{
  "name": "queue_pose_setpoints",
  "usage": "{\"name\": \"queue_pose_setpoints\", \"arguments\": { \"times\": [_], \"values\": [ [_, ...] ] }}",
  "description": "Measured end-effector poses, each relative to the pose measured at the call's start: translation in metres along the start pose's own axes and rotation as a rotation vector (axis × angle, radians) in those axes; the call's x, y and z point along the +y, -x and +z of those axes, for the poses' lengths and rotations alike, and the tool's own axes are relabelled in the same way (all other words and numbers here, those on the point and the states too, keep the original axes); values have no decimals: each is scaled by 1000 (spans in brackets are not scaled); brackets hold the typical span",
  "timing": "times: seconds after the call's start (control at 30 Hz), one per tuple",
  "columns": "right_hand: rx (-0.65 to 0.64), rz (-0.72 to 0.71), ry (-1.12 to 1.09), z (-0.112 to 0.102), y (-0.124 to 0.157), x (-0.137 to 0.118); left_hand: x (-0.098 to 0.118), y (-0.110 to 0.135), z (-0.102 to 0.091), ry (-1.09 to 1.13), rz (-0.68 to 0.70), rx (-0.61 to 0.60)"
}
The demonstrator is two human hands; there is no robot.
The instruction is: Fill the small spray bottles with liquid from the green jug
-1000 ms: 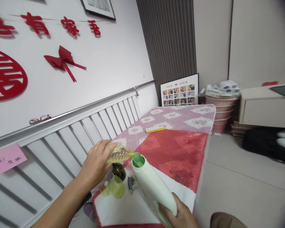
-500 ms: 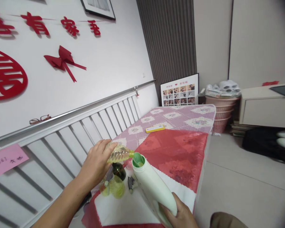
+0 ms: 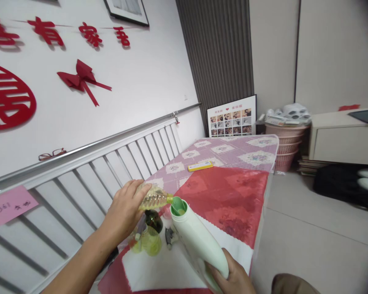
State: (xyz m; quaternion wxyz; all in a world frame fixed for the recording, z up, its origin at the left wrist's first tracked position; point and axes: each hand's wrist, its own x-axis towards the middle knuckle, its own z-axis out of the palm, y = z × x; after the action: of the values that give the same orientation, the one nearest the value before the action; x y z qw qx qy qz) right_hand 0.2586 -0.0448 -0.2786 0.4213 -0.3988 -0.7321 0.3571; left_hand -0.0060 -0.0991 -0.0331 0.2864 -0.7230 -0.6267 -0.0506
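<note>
My left hand [image 3: 127, 206] is closed around a clear ribbed bottle [image 3: 156, 199] of yellowish liquid, tipped sideways with its neck at the mouth of a pale green bottle [image 3: 199, 241]. A thin stream runs from the neck into that opening. My right hand [image 3: 233, 273] grips the pale green bottle low down, and it leans toward the left. Below the clear bottle stand a dark green bottle [image 3: 154, 221] and a round yellow-green transparent container [image 3: 152, 241], partly hidden by my left hand. A grey spray head [image 3: 169, 237] lies beside them on a white cloth [image 3: 159, 269].
A red cloth [image 3: 223, 196] and a yellow case [image 3: 200, 165] lie on the purple patterned tablecloth [image 3: 248, 143]. A white railing [image 3: 110, 157] runs along the left. Pink baskets [image 3: 286, 147] and a black bag [image 3: 340, 185] stand on the floor at right.
Both hands and bottles keep almost the same position, with liquid still running between them. The pink note on the railing shifts slightly.
</note>
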Motion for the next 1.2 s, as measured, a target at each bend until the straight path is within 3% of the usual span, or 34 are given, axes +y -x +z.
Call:
{"name": "queue_pose_setpoints", "arguments": {
  "times": [1.2],
  "values": [
    [27,-4,10,0,0,-2,-3,0,1,-35,26,30]
  ]
}}
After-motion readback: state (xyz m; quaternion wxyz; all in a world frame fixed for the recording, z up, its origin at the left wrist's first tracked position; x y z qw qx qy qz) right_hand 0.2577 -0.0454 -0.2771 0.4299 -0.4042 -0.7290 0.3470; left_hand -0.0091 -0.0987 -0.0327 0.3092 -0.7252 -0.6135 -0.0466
